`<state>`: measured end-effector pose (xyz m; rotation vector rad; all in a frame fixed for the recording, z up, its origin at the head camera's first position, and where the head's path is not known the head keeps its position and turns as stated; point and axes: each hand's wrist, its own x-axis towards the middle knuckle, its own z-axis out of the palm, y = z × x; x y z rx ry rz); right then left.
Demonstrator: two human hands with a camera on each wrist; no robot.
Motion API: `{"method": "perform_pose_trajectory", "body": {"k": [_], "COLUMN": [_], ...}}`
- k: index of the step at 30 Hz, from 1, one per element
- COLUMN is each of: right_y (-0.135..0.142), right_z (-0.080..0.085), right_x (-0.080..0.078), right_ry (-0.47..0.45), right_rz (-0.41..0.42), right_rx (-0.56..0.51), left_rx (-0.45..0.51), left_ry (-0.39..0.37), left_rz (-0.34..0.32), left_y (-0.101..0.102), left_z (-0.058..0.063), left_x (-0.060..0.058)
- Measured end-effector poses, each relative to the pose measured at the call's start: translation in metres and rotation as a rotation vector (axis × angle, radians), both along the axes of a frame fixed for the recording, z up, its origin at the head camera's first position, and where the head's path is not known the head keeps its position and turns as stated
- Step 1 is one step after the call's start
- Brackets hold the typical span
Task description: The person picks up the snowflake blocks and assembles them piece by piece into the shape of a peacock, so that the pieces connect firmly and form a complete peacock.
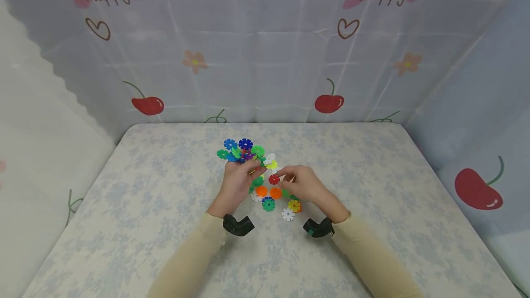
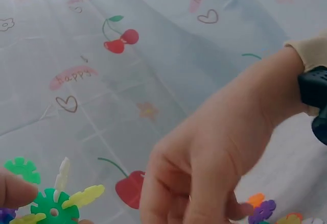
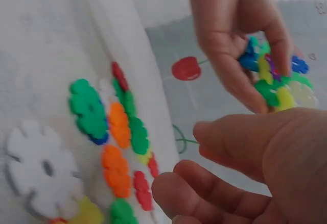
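A cluster of joined, notched plastic discs [image 1: 245,144] in blue, green, purple, yellow and white is held by my left hand [image 1: 238,182]. In the left wrist view a green disc [image 2: 53,207] of this cluster has white and yellow discs slotted into its edge. My right hand [image 1: 304,183] hovers over loose discs, close to a red disc [image 1: 274,179]. The right wrist view shows its thumb and fingers apart, nothing between them. Below the hands lie an orange disc [image 1: 275,192], a white disc [image 1: 288,214] and a green disc [image 1: 268,204].
The pale patterned tabletop [image 1: 372,174] extends around the pile on every side. A printed curtain [image 1: 256,59] with cherries and hearts hangs behind the table's far edge. Black wrist cameras [image 1: 318,228] sit on both wrists, over beige sleeves.
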<state>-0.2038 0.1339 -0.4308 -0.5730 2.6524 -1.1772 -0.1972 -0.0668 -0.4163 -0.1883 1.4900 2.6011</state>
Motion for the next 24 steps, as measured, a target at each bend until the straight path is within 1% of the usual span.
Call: {"method": "perform_pose_trajectory", "body": {"k": [2, 4, 7, 8, 10, 13, 17, 20, 22, 24], "right_y": [-0.007, -0.013, -0.019, -0.020, -0.021, -0.020, -0.011, 0.000, 0.008, 0.016], "right_z": [-0.008, -0.017, -0.025, -0.028, -0.030, -0.031, -0.026, -0.016, -0.007, 0.003], "right_x": [0.001, 0.003, 0.006, 0.007, 0.008, 0.008, 0.003, -0.002, -0.006, -0.008], "right_ry": [0.028, 0.059, 0.092, 0.103, 0.099, 0.071, 0.025, 0.003, -0.024, -0.049], "right_rz": [0.125, 0.218, 0.278, 0.286, 0.284, 0.270, 0.231, 0.126, 0.020, -0.089], "right_rx": [0.069, 0.121, 0.177, 0.190, 0.190, 0.168, 0.082, 0.020, -0.036, -0.122], "left_rx": [0.014, 0.029, 0.051, 0.060, 0.074, 0.089, 0.084, 0.069, 0.053, 0.040], "left_ry": [0.010, 0.022, 0.040, 0.047, 0.051, 0.062, 0.069, 0.061, 0.054, 0.048], "left_rz": [-0.007, -0.012, -0.023, -0.029, -0.039, -0.056, -0.068, -0.071, -0.077, -0.084], "left_y": [0.000, 0.000, 0.001, 0.001, 0.001, 0.001, 0.001, 0.002, 0.002, 0.003], "left_z": [0.001, 0.001, 0.002, 0.002, 0.002, 0.002, 0.001, 0.001, 0.001, 0.002], "left_x": [-0.001, -0.001, -0.001, -0.001, -0.001, -0.001, -0.001, 0.000, 0.000, 0.001]}}
